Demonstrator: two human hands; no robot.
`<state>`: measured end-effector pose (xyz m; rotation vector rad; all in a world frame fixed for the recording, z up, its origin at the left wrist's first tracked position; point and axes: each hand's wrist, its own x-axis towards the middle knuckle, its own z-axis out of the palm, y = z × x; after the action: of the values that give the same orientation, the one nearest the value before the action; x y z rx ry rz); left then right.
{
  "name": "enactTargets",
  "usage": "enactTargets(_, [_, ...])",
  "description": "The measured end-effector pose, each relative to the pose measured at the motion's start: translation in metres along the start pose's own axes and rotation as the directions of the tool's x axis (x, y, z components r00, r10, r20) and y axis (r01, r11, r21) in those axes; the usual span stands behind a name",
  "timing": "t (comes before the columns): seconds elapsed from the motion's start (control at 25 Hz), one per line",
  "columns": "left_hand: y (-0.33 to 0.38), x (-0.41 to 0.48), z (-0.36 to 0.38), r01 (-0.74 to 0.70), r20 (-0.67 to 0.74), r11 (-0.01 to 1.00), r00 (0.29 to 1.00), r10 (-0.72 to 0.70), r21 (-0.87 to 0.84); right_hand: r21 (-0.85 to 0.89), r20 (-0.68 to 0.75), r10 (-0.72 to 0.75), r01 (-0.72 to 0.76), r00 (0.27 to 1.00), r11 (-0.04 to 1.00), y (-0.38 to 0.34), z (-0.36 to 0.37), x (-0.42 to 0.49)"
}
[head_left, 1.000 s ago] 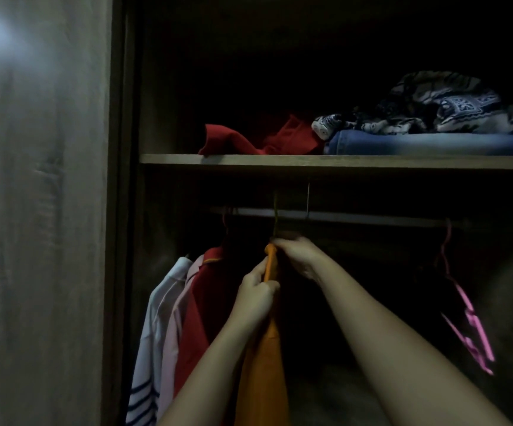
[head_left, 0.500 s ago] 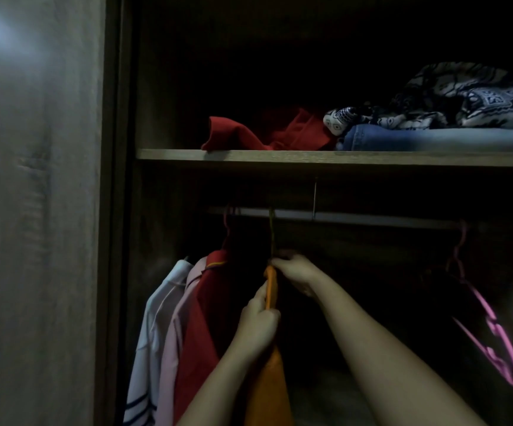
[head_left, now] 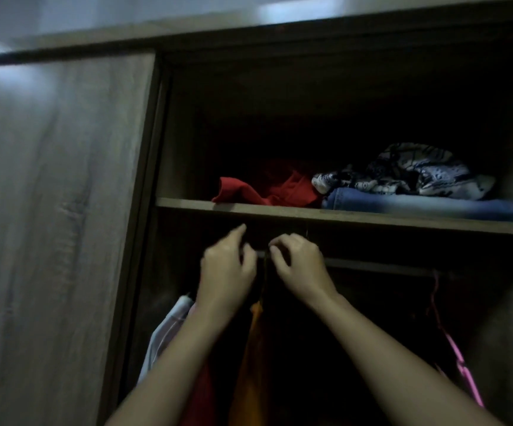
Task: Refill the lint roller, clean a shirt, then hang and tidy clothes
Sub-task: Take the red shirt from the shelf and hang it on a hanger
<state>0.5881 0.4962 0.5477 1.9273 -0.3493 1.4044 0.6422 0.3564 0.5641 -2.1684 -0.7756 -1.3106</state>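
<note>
An orange shirt (head_left: pixel 253 367) hangs on a thin dark hanger from the wardrobe rod (head_left: pixel 378 267). Both of my hands are raised to the rod, on either side of the hanger's hook. My right hand (head_left: pixel 298 264) has its fingers curled at the hook, just where it meets the rod. Left of the hook is my left hand (head_left: pixel 227 267), with its forefinger lifted and nothing visible in it. The view is dim and blurred.
A white striped shirt (head_left: pixel 169 330) and a red shirt (head_left: pixel 201 395) hang left of the orange one. A pink hanger (head_left: pixel 461 364) hangs at the right. The shelf (head_left: pixel 341 215) above holds a red cloth (head_left: pixel 267 192), folded jeans (head_left: pixel 418 206) and a patterned cloth (head_left: pixel 408 170). The wardrobe door (head_left: pixel 58 210) stands at the left.
My left hand let go of the orange shirt's collar and rose to the rod. My right hand also moved up to the rod. My head tilted upward.
</note>
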Motion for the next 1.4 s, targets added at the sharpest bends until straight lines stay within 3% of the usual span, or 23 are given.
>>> enactTargets(0.08, [0.005, 0.037, -0.019, -0.097, -0.175, 0.993, 0.981, 0.083, -0.072, -0.102, -0.149, -0.182, 0.168, 0.972, 0.980, -0.019, -0.024, 0.022])
enactTargets(0.12, [0.005, 0.057, -0.025, -0.124, -0.177, 0.990, 0.978, 0.109, -0.071, -0.176, -0.185, -0.232, 0.200, 0.955, 0.964, -0.026, -0.033, 0.036])
enactTargets(0.2, [0.001, 0.095, -0.028, -0.124, -0.035, 0.992, 0.992, 0.125, 0.024, -0.333, -0.153, -0.221, 0.160, 0.963, 0.929, -0.033, -0.045, 0.066])
enactTargets(0.32, [-0.009, 0.127, -0.023, -0.075, 0.287, 0.977, 0.958, 0.015, 0.199, -0.470, 0.063, 0.023, 0.010, 0.998, 0.883, -0.038, -0.050, 0.104])
enactTargets(0.4, [-0.011, 0.135, -0.023, 0.004, 0.439, 0.983, 0.894, -0.086, 0.185, -0.472, 0.237, 0.242, -0.106, 0.941, 0.875, -0.043, -0.051, 0.122])
enactTargets(0.48, [-0.009, 0.139, -0.024, 0.064, 0.495, 0.988, 0.860, -0.125, 0.139, -0.574, 0.301, 0.350, -0.125, 0.887, 0.809, -0.047, -0.048, 0.132])
enactTargets(0.64, [-0.008, 0.141, -0.033, 0.098, 0.463, 0.992, 0.878, -0.122, 0.076, -0.753, 0.257, 0.335, -0.030, 0.906, 0.657, -0.048, -0.049, 0.131])
enactTargets(0.76, [-0.013, 0.140, -0.043, 0.119, 0.281, 0.992, 0.952, -0.123, 0.031, -0.655, 0.137, 0.142, -0.018, 0.980, 0.756, -0.036, -0.055, 0.126])
enactTargets(0.84, [-0.015, 0.141, -0.049, 0.118, 0.188, 0.987, 0.977, -0.096, -0.110, -0.429, 0.022, 0.040, -0.027, 0.999, 0.903, -0.035, -0.058, 0.122])
enactTargets(0.92, [-0.014, 0.140, -0.054, 0.126, 0.195, 0.937, 0.979, -0.064, -0.325, -0.196, -0.043, -0.008, -0.001, 0.999, 0.981, -0.042, -0.062, 0.120])
enactTargets(1.04, [-0.005, 0.135, -0.065, 0.171, 0.291, 0.841, 0.956, -0.016, -0.514, -0.006, -0.184, -0.042, 0.042, 0.982, 0.999, -0.059, -0.078, 0.116])
enactTargets(1.16, [0.005, 0.128, -0.074, 0.054, 0.296, 0.932, 0.953, 0.058, -0.358, 0.034, -0.322, -0.092, 0.108, 0.942, 0.994, -0.067, -0.097, 0.109])
enactTargets(1.24, [0.012, 0.122, -0.078, -0.035, 0.253, 0.947, 0.960, 0.121, -0.320, 0.052, -0.332, -0.119, 0.144, 0.936, 0.988, -0.073, -0.107, 0.103])
enactTargets(1.4, [0.034, 0.102, -0.092, 0.015, 0.255, 0.881, 0.959, 0.120, -0.473, 0.122, -0.298, -0.062, 0.102, 0.953, 0.987, -0.088, -0.140, 0.090])
